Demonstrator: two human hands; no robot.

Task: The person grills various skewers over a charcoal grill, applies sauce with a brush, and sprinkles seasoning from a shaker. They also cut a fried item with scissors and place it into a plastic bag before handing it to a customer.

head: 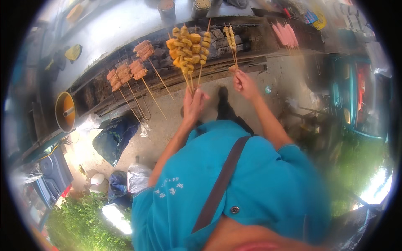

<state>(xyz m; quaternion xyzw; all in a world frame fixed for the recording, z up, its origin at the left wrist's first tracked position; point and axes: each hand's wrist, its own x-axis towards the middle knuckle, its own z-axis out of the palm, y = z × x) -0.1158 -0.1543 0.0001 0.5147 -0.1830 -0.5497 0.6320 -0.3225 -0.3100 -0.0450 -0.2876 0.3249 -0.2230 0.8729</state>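
Note:
My left hand (193, 103) grips the wooden sticks of a bundle of skewers (185, 51) threaded with yellow-orange, coiled-looking pieces. They stand fanned out over the charcoal grill (216, 67). Between the fingers of my right hand (245, 84) are a few thin skewers (230, 37) with smaller yellowish pieces, also above the grill. Left of the bundle, several meat skewers (123, 73) lie across the grill, their sticks jutting over its front edge. Pink sausages on sticks (285, 34) rest at the grill's right end. Exactly what food is on the yellow skewers I cannot tell.
Two canisters with perforated lids (201, 8) stand on the pale counter (113, 28) behind the grill. An orange-lined round container (66, 112) sits at the left end. A dark blue bag (114, 139) hangs or lies below the grill's left side, and plastic bags (138, 178) are behind it.

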